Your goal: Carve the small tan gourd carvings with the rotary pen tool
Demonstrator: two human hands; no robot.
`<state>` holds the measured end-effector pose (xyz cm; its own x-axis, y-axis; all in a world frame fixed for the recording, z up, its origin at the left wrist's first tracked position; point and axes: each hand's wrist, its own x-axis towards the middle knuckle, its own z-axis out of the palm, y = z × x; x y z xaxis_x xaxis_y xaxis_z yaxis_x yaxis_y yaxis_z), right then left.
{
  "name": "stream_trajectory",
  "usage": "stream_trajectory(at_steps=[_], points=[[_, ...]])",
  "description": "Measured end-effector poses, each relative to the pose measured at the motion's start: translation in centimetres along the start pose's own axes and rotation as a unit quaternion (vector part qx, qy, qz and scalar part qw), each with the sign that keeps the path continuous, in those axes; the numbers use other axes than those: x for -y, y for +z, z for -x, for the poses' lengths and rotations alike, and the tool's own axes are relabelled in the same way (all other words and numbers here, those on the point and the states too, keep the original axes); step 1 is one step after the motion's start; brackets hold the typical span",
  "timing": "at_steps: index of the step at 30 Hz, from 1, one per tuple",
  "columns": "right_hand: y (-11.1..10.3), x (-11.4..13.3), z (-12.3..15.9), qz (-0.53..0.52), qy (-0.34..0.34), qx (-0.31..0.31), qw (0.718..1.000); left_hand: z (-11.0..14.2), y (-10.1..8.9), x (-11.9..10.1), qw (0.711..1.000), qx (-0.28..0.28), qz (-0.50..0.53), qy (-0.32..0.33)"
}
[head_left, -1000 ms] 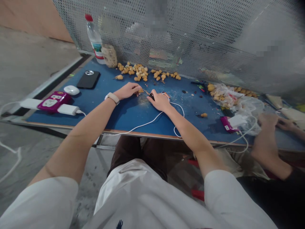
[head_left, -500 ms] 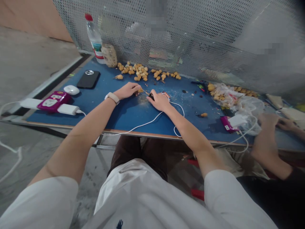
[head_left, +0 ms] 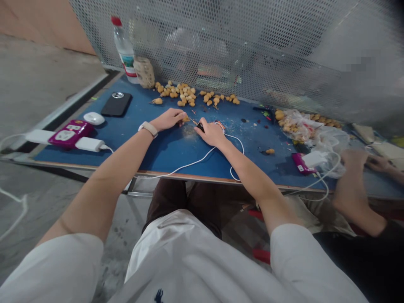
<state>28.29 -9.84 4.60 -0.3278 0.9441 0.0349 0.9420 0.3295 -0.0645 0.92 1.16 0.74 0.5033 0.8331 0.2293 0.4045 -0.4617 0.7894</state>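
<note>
My left hand (head_left: 172, 119), with a pale band on its wrist, pinches a small tan gourd (head_left: 186, 119) just above the blue tabletop (head_left: 176, 147). Facing it from the right, my right hand (head_left: 211, 132) is closed round the black handle of a thin metal-tipped tool (head_left: 200, 126). The tip points at the gourd; whether it touches is too small to tell. Pale dust lies on the table beneath. Beyond my hands, a pile of small gourds (head_left: 181, 91) rests against the mesh panel. A single gourd (head_left: 157, 101) lies left of the pile.
A white cable (head_left: 192, 164) loops under my right forearm. To the left are a phone (head_left: 116, 104), a white case (head_left: 94, 118), a purple power strip (head_left: 71, 134), a bottle (head_left: 126, 59) and a jar (head_left: 144, 72). A co-worker's hands (head_left: 356, 160) are at right, beside plastic bags (head_left: 328, 141).
Both my hands keep almost the same place and grip. The tool's tip has shifted very slightly at the gourd.
</note>
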Motion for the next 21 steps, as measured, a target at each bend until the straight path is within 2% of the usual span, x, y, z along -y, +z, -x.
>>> stream_trajectory(at_steps=[7, 21], points=[[-0.09, 0.09, 0.06, 0.002, 0.003, -0.002, 1.0, 0.1, 0.04, -0.37, 1.0, 0.0, 0.012, -0.007], [-0.31, 0.31, 0.24, 0.007, 0.001, 0.001, 1.0, -0.18, 0.06, 0.35, 1.0, -0.007, 0.012, 0.0]])
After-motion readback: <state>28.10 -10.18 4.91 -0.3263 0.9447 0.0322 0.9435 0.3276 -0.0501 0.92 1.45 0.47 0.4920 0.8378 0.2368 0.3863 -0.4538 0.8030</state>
